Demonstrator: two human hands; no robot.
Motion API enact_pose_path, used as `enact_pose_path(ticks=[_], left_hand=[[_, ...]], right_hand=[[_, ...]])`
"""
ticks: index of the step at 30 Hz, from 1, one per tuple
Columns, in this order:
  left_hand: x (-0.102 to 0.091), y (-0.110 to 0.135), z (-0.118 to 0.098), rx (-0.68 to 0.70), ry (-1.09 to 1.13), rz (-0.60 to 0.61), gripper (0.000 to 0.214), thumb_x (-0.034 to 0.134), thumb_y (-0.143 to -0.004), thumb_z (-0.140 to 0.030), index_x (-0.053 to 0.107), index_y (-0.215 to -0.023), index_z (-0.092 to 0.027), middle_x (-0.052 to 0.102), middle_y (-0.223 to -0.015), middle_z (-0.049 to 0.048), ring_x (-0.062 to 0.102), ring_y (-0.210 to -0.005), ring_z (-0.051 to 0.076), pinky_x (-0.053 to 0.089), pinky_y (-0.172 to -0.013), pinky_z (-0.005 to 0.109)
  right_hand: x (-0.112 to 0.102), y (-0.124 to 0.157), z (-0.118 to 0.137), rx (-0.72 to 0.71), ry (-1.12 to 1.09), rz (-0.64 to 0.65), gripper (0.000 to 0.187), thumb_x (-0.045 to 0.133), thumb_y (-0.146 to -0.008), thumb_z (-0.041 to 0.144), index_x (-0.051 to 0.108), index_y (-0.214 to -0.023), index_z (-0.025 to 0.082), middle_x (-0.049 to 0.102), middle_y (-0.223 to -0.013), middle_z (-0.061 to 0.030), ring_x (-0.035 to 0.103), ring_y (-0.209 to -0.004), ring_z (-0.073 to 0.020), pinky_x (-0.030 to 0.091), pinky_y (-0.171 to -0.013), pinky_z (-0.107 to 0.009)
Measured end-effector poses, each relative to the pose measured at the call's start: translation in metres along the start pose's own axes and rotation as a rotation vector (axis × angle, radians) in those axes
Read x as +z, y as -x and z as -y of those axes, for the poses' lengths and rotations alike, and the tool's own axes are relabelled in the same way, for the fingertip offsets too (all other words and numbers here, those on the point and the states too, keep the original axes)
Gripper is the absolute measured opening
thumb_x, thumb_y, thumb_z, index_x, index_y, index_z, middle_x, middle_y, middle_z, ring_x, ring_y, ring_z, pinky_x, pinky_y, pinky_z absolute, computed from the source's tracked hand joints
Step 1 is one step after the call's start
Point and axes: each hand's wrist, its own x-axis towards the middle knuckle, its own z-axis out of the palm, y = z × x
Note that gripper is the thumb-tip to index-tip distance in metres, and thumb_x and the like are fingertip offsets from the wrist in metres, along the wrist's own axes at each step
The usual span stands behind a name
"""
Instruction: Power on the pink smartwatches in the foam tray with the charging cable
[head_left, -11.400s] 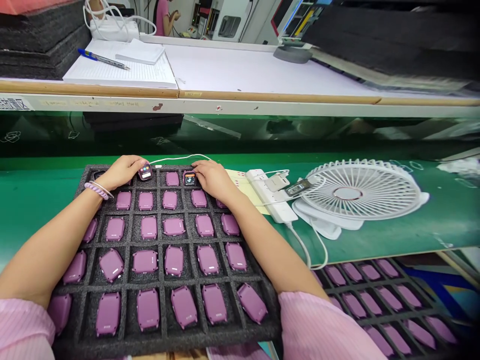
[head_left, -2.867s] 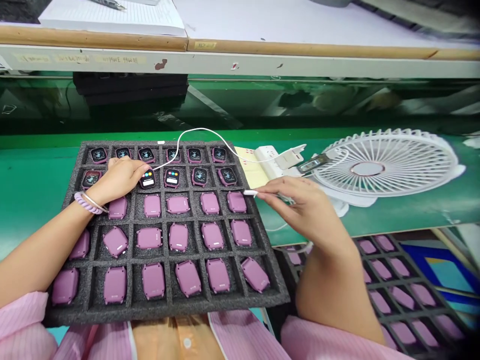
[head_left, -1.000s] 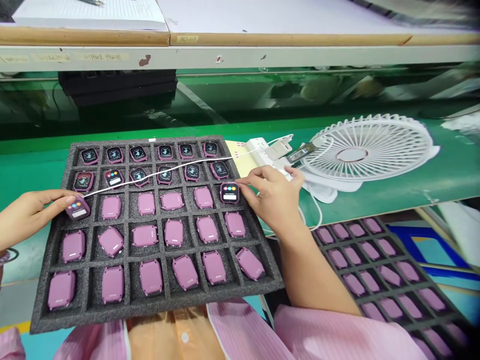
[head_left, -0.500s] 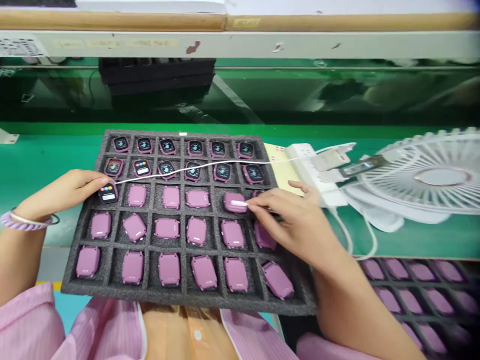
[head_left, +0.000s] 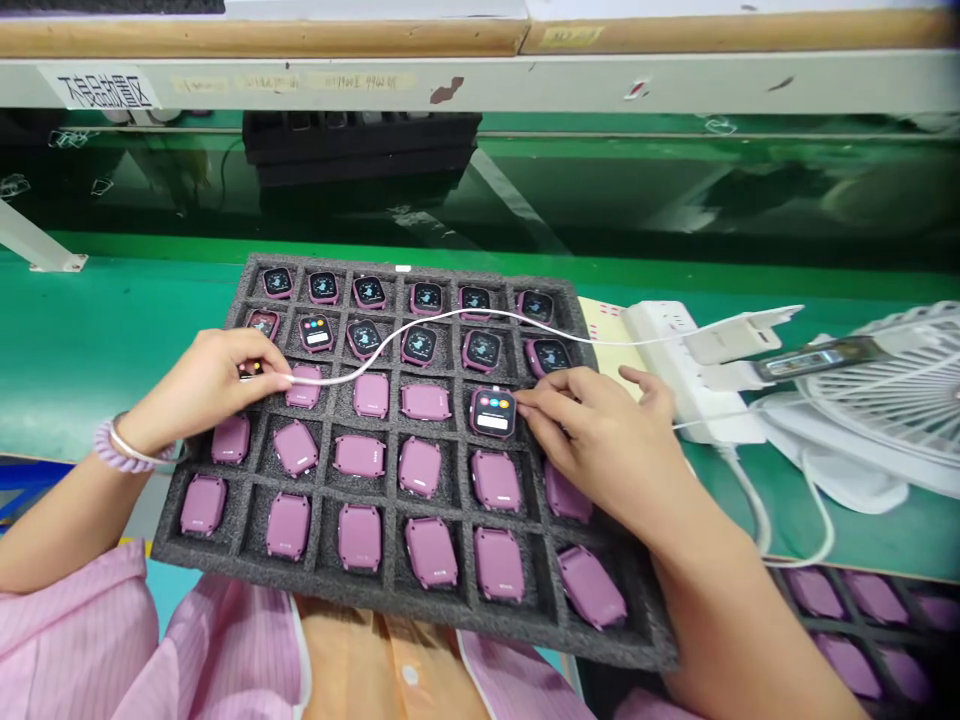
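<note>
A charging cable (head_left: 330,381) has its near end pinched between the thumb and index finger of my left hand (head_left: 217,385), above the tray's left side. Behind those fingers a lit watch (head_left: 249,370) is mostly hidden. My right hand (head_left: 600,440) grips the right edge of a purple smartwatch case (head_left: 493,412) between thumb and fingertips. Its lit screen faces up, with coloured dots and a white bar, at a compartment in the third row. The dark foam tray (head_left: 420,625) holds several other strapless watches, screens up in the two far rows, mostly backs up nearer me.
Right of the tray stand a white power strip (head_left: 660,345) with a plugged-in charger (head_left: 731,340) and a white fan (head_left: 892,400). A second tray of purple watches (head_left: 855,665) lies at lower right. A shelf edge (head_left: 480,80) crosses above the green bench.
The watch at my right hand has turned from its purple back to its lit screen. My left fingers have moved from the lit watch's edge onto the cable end. The view has shifted left.
</note>
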Motion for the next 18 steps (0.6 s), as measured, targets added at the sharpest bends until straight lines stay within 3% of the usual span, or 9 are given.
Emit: enact_pose_path(ticks=[2, 4, 8, 11, 14, 16, 18], left_hand=[[0.012, 0.003, -0.007, 0.117, -0.096, 0.058, 0.023, 0.065, -0.095, -0.044, 0.075, -0.086, -0.024, 0.078, -0.089, 0.0025, 0.068, -0.088, 0.022, 0.045, -0.096, 0.043], [0.02, 0.005, -0.012, 0.183, -0.25, 0.04, 0.015, 0.064, -0.097, -0.034, 0.074, -0.091, -0.025, 0.078, -0.094, 0.003, 0.068, -0.096, 0.025, 0.038, -0.107, 0.052], [0.026, 0.006, -0.023, 0.256, -0.533, -0.003, 0.016, 0.062, -0.097, -0.026, 0.073, -0.108, -0.025, 0.076, -0.107, 0.0096, 0.065, -0.106, 0.033, 0.033, -0.114, 0.062], [0.026, 0.001, -0.028, 0.317, -0.631, 0.001, 0.02, 0.055, -0.098, -0.026, 0.074, -0.106, -0.025, 0.076, -0.102, 0.0106, 0.065, -0.105, 0.034, 0.029, -0.12, 0.065], [0.02, -0.009, -0.021, 0.289, -0.541, -0.036, 0.029, 0.049, -0.101, -0.038, 0.076, -0.107, -0.028, 0.076, -0.094, 0.0085, 0.069, -0.1, 0.033, 0.026, -0.124, 0.065], [0.013, -0.017, -0.01, 0.183, -0.365, -0.033, 0.04, 0.047, -0.101, -0.051, 0.076, -0.115, -0.028, 0.079, -0.102, 0.0086, 0.071, -0.102, 0.033, 0.035, -0.121, 0.062], [0.006, -0.023, 0.0, 0.072, -0.166, 0.042, 0.051, 0.045, -0.099, -0.061, 0.075, -0.121, -0.027, 0.08, -0.116, 0.0088, 0.072, -0.106, 0.033, 0.049, -0.111, 0.054]], right_hand=[[-0.001, 0.0, 0.001, -0.005, 0.007, 0.0, 0.031, 0.042, -0.107, 0.023, 0.072, -0.101, 0.019, 0.065, -0.099, -0.0101, 0.065, -0.087, -0.0273, 0.033, -0.105, -0.059], [-0.001, -0.001, 0.002, -0.001, 0.017, 0.01, 0.03, 0.044, -0.105, 0.021, 0.073, -0.1, 0.019, 0.066, -0.098, -0.01, 0.065, -0.088, -0.0273, 0.033, -0.106, -0.059], [-0.001, -0.007, 0.004, 0.023, 0.055, 0.049, 0.027, 0.049, -0.101, 0.016, 0.075, -0.095, 0.02, 0.066, -0.096, -0.0091, 0.064, -0.088, -0.0272, 0.033, -0.106, -0.058], [-0.003, -0.013, 0.006, 0.028, 0.104, 0.089, 0.027, 0.052, -0.1, 0.014, 0.075, -0.085, 0.019, 0.066, -0.093, -0.0081, 0.062, -0.086, -0.0263, 0.031, -0.106, -0.056], [-0.005, -0.018, 0.007, 0.043, 0.134, 0.11, 0.03, 0.052, -0.101, 0.013, 0.075, -0.084, 0.021, 0.066, -0.091, -0.0066, 0.06, -0.085, -0.0247, 0.027, -0.107, -0.054], [-0.006, -0.02, 0.007, 0.055, 0.12, 0.119, 0.029, 0.052, -0.101, 0.014, 0.076, -0.086, 0.022, 0.067, -0.09, -0.0055, 0.06, -0.085, -0.0239, 0.026, -0.106, -0.052], [-0.006, -0.02, 0.006, 0.068, 0.093, 0.129, 0.028, 0.053, -0.101, 0.015, 0.076, -0.086, 0.022, 0.067, -0.09, -0.005, 0.06, -0.085, -0.0236, 0.026, -0.105, -0.051]])
